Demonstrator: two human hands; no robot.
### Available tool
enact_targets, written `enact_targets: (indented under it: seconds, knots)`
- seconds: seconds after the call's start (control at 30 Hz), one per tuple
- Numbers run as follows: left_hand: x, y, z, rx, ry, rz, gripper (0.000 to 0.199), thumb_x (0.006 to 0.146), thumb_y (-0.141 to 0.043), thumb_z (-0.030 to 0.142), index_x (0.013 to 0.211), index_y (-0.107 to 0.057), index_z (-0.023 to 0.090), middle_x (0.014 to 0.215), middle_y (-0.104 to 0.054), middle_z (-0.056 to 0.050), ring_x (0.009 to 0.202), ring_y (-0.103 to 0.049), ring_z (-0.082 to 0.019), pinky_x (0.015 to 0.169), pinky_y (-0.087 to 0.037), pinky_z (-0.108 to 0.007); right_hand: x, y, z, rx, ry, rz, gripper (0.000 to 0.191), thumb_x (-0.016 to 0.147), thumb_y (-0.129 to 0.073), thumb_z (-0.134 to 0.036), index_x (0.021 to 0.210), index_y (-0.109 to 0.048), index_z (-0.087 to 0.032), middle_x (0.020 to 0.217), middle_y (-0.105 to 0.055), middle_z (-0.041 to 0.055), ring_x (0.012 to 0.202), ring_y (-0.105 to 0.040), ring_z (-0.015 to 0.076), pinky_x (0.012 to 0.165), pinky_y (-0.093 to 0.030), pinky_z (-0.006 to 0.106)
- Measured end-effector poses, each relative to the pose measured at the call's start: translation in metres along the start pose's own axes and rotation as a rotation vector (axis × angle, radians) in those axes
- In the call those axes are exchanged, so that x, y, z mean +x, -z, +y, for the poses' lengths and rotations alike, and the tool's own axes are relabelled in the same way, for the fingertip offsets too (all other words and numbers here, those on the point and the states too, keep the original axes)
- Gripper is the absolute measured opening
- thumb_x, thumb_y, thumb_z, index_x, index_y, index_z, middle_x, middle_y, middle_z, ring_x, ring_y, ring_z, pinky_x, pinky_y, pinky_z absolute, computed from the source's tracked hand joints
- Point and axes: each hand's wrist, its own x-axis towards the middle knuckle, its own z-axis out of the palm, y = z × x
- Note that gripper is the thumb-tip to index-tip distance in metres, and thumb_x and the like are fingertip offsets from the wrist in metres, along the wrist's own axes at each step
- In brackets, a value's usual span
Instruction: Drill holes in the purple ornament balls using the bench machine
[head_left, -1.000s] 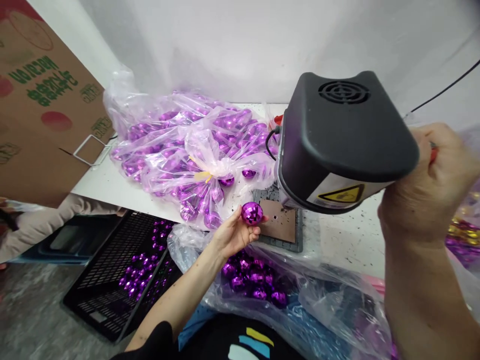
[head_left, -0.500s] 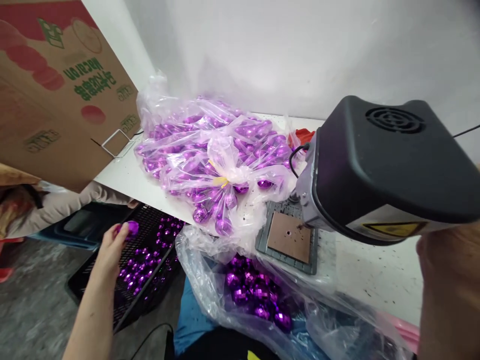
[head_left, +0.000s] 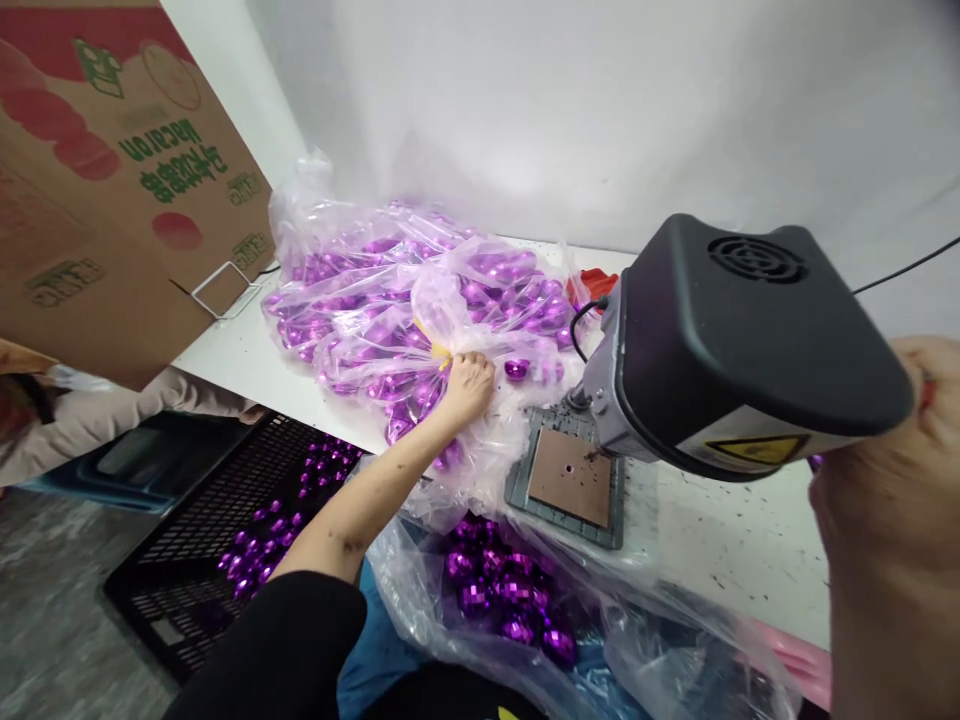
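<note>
My left hand is closed at the gathered neck of a clear plastic bag, just beside its yellow tie. Shiny purple balls fill this bag on the table. My right hand is at the far right, mostly behind the black housing of a bench machine that looks like a small drill press; its fingers are hidden. A bit of purple shows beside that hand. Below the machine's head, a brown square pad with a small hole lies on a grey base.
An open clear bag with purple mirror balls lies at my lap. Left of the table, a black crate holds more balls. A cardboard box stands at the left, with a person's sleeve below. A red cloth lies behind the machine.
My left hand has moved from above the crate, where it held a purple ball, rightward to the bag's neck; that ball no longer shows in it. My right hand has shifted slightly up.
</note>
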Motion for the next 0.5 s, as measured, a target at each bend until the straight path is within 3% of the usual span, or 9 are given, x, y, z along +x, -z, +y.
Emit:
enact_targets:
  seconds: [0.07, 0.13, 0.27, 0.37, 0.5]
  knots:
    - [0.002, 0.001, -0.004, -0.011, 0.015, -0.003, 0.026, 0.09, -0.065, 0.021, 0.112, -0.071, 0.008, 0.113, -0.068, -0.023, 0.113, -0.062, -0.037, 0.098, -0.045, -0.052, 0.001, -0.002, -0.007, 0.01, -0.019, -0.005, 0.03, 0.09, -0.061, -0.041, 0.073, -0.062, -0.015, 0.055, -0.041, -0.002, 0.051, -0.037, 0.0041, 0.048, -0.027, 0.021]
    - [-0.008, 0.009, -0.008, -0.17, 0.031, 0.026, 0.034, 0.093, -0.063, 0.029, 0.121, -0.068, 0.01, 0.119, -0.067, -0.02, 0.113, -0.063, -0.033, 0.097, -0.046, -0.046, 0.003, -0.002, -0.011, 0.009, -0.014, -0.013, 0.034, 0.09, -0.062, -0.044, 0.072, -0.061, -0.015, 0.054, -0.039, -0.0023, 0.051, -0.035, 0.0033, 0.048, -0.024, 0.021]
    - [-0.047, 0.027, -0.01, -1.002, 0.161, 0.031, 0.042, 0.093, -0.065, 0.04, 0.129, -0.065, 0.019, 0.119, -0.069, -0.009, 0.097, -0.065, -0.02, 0.083, -0.051, -0.031, 0.003, -0.003, -0.014, 0.019, -0.004, 0.01, 0.039, 0.088, -0.063, -0.05, 0.071, -0.063, -0.014, 0.055, -0.039, -0.0017, 0.054, -0.035, 0.0033, 0.049, -0.024, 0.02]
    - [-0.071, 0.03, -0.007, -1.556, 0.31, -0.107, 0.04, 0.089, -0.069, 0.043, 0.119, -0.07, 0.018, 0.104, -0.071, -0.007, 0.076, -0.063, -0.013, 0.064, -0.048, -0.024, 0.003, -0.004, -0.014, 0.049, -0.014, 0.011, 0.039, 0.087, -0.065, -0.049, 0.071, -0.063, -0.014, 0.058, -0.046, -0.0003, 0.057, -0.04, 0.004, 0.05, -0.029, 0.019]
    - [-0.09, 0.02, 0.006, -2.006, 0.395, -0.407, 0.041, 0.089, -0.069, 0.048, 0.109, -0.07, 0.013, 0.098, -0.073, -0.012, 0.079, -0.07, -0.017, 0.062, -0.053, -0.024, 0.003, -0.004, -0.015, 0.08, -0.021, -0.017, 0.038, 0.088, -0.063, -0.048, 0.073, -0.062, -0.014, 0.056, -0.046, -0.0013, 0.054, -0.04, 0.0035, 0.049, -0.029, 0.019]
